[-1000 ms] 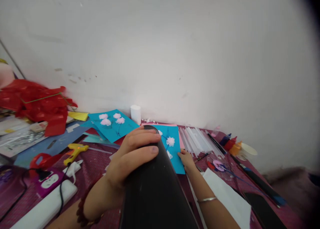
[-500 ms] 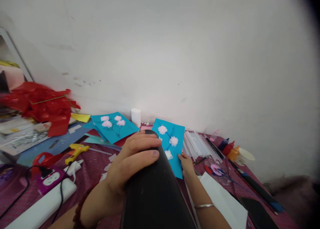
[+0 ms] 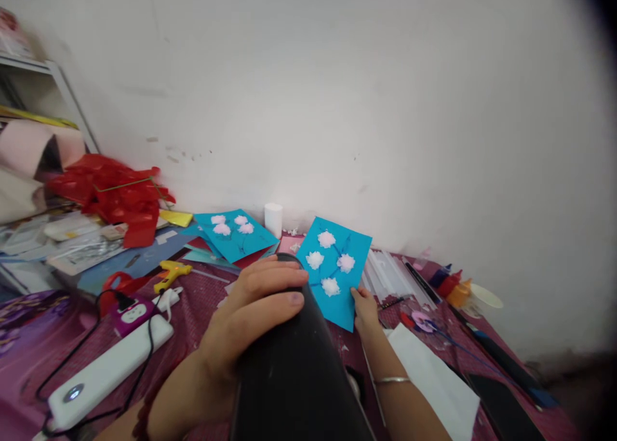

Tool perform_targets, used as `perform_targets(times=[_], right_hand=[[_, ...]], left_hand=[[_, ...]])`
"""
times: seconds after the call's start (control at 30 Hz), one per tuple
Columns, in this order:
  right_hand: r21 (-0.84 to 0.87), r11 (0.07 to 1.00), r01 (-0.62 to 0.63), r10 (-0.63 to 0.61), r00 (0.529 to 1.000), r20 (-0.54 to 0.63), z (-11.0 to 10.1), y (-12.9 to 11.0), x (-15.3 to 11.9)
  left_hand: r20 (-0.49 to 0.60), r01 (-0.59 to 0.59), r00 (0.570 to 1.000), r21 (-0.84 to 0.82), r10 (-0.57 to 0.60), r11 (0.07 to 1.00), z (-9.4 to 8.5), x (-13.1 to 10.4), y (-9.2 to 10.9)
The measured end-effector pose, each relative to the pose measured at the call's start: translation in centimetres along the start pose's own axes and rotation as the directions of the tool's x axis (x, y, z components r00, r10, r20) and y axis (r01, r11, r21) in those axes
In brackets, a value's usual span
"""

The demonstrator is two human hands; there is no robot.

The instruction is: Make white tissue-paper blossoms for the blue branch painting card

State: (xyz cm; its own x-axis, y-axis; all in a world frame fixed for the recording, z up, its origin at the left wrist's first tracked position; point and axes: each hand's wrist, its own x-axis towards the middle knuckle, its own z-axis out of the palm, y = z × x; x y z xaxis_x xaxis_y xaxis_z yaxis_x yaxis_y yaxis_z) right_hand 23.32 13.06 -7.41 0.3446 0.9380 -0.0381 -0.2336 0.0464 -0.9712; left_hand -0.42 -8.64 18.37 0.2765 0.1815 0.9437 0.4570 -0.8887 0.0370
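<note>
My left hand [image 3: 263,312], with a red bead bracelet at the wrist, is wrapped over the rounded top of a long black object [image 3: 301,370]. That object fills the lower middle, close to the camera, and its kind does not show. My right hand [image 3: 366,309] pinches the lower right edge of a blue card [image 3: 355,245], holding it tilted up. Several fluffy whitish-pink flowers and dark painted stems decorate this card. The black object hides its lower left corner. Farther left, another blue card [image 3: 258,238] with similar flowers lies on a stack.
A yellow glue gun [image 3: 171,275], a purple plug adapter [image 3: 132,315] and a white power bank [image 3: 110,370] with black cables lie at left. Red plastic [image 3: 116,187] is behind them. At right are clear sticks [image 3: 385,274], paint bottles [image 3: 448,283], white paper [image 3: 429,383] and a black phone [image 3: 504,405].
My view has swung left, showing more of the shelf and the power bank. The held card appears turned and raised slightly, so more of its flowers show. Both hands keep their grip.
</note>
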Motion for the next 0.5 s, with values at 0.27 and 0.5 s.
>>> perform_targets(times=[0.27, 0.5], right_hand=[[0.027, 0.999, -0.046, 0.046, 0.999, 0.004, -0.3, -0.2, -0.2], [-0.021, 0.999, 0.031, -0.031, 0.999, 0.009, -0.5, 0.6, 0.4]], left_hand=[[0.010, -0.033, 0.999, 0.060, 0.033, 0.998, -2.4, 0.9, 1.2], [0.020, -0.063, 0.998, 0.079, 0.062, 0.995, -3.0, 1.4, 1.6]])
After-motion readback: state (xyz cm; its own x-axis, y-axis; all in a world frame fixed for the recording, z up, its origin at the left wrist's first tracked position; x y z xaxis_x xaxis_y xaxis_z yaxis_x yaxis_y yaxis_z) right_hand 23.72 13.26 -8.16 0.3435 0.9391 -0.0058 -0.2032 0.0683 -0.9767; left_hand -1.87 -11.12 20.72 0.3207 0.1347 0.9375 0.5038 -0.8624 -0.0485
